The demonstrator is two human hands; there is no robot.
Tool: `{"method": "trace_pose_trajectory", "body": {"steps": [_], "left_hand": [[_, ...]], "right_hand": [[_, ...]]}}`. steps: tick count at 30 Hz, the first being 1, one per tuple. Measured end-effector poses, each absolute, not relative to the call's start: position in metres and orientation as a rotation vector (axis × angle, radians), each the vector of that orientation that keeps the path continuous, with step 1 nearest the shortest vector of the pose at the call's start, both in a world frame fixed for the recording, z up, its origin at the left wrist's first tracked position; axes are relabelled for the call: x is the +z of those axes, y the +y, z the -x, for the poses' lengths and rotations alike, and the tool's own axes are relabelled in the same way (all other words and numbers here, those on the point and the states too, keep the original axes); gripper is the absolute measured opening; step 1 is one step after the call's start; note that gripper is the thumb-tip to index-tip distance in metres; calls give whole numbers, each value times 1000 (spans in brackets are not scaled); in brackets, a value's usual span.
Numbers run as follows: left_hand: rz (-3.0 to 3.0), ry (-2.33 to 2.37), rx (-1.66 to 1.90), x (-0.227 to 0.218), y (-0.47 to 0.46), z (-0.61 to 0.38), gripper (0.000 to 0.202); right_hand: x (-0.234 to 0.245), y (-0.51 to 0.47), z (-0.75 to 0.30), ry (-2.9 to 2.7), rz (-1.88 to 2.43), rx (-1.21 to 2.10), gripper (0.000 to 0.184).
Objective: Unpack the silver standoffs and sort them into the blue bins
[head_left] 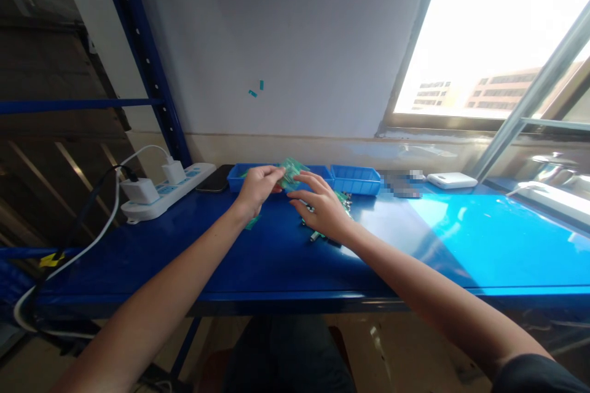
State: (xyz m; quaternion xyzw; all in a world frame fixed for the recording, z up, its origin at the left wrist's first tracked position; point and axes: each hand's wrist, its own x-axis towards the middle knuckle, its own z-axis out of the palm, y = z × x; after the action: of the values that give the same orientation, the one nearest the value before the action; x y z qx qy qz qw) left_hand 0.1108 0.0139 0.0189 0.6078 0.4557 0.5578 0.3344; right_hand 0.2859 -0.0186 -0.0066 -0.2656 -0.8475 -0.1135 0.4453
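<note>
With our left hand (259,187) we are pinching a crinkled green bag (291,173) between thumb and fingers, holding it up between our two hands. Our right hand (325,202) is facing it with fingers loosely curved and parted; we are not quite able to tell whether its fingertips are touching the bag. Beneath both, the blue table (258,264) is stretching out, with sunlight brightening it far to the right. Beyond our hands a pale wall (295,43) is rising, and a window (483,12) is glaring at the upper right. Small metal parts (314,237) are lying under our right hand, which is partly hiding them. Just behind our hands, blue bins (354,181) are standing in a row, partly blocked by our fingers. Left of our hands, a dark phone (216,178) and a white power strip (152,206) are resting.
</note>
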Motion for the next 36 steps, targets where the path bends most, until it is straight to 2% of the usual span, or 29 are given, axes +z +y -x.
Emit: {"method": "trace_pose_trajectory", "body": {"steps": [4,7,9,15,21,24,29,33,36], "left_hand": [[-2095,1695,1866,22,40,-68,31],[-2408,1828,1564,12,58,-38,30],[-2373,1861,1401,3,66,-26,28],[-2133,1792,1407,-12,76,-18,39],[-2252,1870,1112,-13,77,-18,45],[-2247,1865,1188,-16,78,-20,46],[-2188,1985,1484,-18,72,-32,37],[-2182,1999,1719,-7,55,-49,27],[-2035,1733,1687,6,40,-67,30]], "right_hand": [[-5,-25,-285,-2091,752,-260,22],[-3,-28,-285,-2111,802,-219,22],[-3,-30,-285,-2195,828,-189,23],[-4,-38,-272,-2497,788,-255,30],[-14,-30,-222,-2596,658,-127,53],[-22,-31,-209,-2658,670,-68,40],[-17,-42,-222,-2684,769,-165,20],[-1,-34,-238,-2408,957,-217,24],[9,-18,-252,-2104,1126,-212,23]]}}
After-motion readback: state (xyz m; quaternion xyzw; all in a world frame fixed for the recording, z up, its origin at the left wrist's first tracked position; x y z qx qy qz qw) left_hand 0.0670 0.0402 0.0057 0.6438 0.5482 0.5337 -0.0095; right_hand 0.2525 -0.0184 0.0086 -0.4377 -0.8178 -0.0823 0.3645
